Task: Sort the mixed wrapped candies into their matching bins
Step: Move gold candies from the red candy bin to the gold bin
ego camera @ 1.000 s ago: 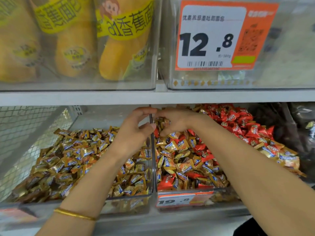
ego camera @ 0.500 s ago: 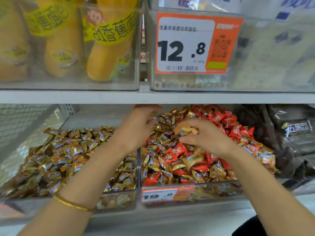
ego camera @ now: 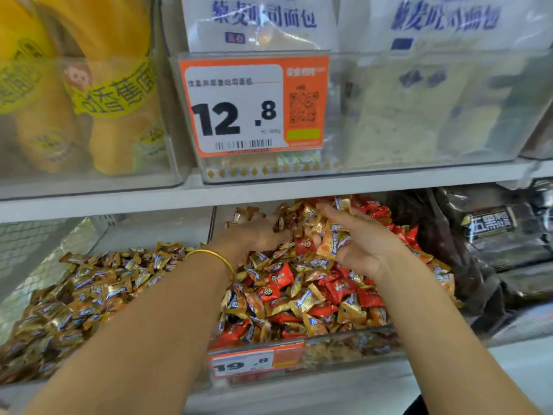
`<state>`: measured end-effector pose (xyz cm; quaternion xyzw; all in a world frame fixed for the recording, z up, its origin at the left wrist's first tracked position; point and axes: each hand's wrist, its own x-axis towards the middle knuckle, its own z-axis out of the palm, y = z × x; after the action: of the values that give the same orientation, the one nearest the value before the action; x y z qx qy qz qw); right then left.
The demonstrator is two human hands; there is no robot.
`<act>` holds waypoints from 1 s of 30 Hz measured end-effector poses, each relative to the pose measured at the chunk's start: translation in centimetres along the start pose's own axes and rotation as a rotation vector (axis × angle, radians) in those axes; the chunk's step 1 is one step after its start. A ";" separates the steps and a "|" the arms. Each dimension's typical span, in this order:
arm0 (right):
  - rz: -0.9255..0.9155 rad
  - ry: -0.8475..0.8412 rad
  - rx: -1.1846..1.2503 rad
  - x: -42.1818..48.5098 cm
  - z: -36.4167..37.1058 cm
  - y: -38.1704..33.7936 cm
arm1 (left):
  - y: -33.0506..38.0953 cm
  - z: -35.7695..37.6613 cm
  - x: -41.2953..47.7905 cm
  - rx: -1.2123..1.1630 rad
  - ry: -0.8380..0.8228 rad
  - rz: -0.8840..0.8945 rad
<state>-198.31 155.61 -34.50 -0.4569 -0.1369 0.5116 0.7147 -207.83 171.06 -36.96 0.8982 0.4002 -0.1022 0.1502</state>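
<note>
Shop shelving (ego camera: 299, 190), two tiers. On upper tier: clear bins with yellow banana-bread packs (ego camera: 119, 115) at left, white bread packs (ego camera: 419, 115) at right, orange price tag (ego camera: 254, 106) marked 12.8 between them. On lower tier: left bin (ego camera: 155, 229) filled with gold-wrapped candies (ego camera: 89, 295); just beside it, mixed bin (ego camera: 344, 348) heaped with red-wrapped candies (ego camera: 279, 277) and gold ones together, front tag (ego camera: 248, 365) marked 19.8; dark packs (ego camera: 490, 226) further right. Reaches with left hand (ego camera: 254, 235) across the divider into mixed bin, palm down, fingertips buried in the heap; grip there cannot be told. Wears gold bangle (ego camera: 215, 259) on left wrist. Clasps with right hand (ego camera: 368, 244) a handful of gold candies (ego camera: 332, 238), fingers curled round them, just above the heap toward the rear of mixed bin
</note>
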 end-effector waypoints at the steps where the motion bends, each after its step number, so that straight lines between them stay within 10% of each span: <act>1: 0.002 0.001 0.012 0.0 -0.1 -0.1 | -0.2 -0.2 -0.4 -0.033 -0.048 0.019; 15: 0.098 0.030 0.092 -0.1 -0.2 0.0 | -1.0 -0.9 -2.9 -0.770 0.128 0.090; 23: 0.132 -0.010 0.105 -0.7 0.6 0.1 | -0.6 -2.9 -6.2 -1.583 -0.038 0.026; 30: 0.220 -0.133 0.041 -2.1 1.3 0.8 | -1.9 -2.3 -11.3 -1.756 -0.226 0.036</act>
<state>-200.56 154.55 -33.82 -0.4193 -0.1225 0.6190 0.6527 -216.54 165.29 -31.76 0.4497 0.3026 0.1562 0.8257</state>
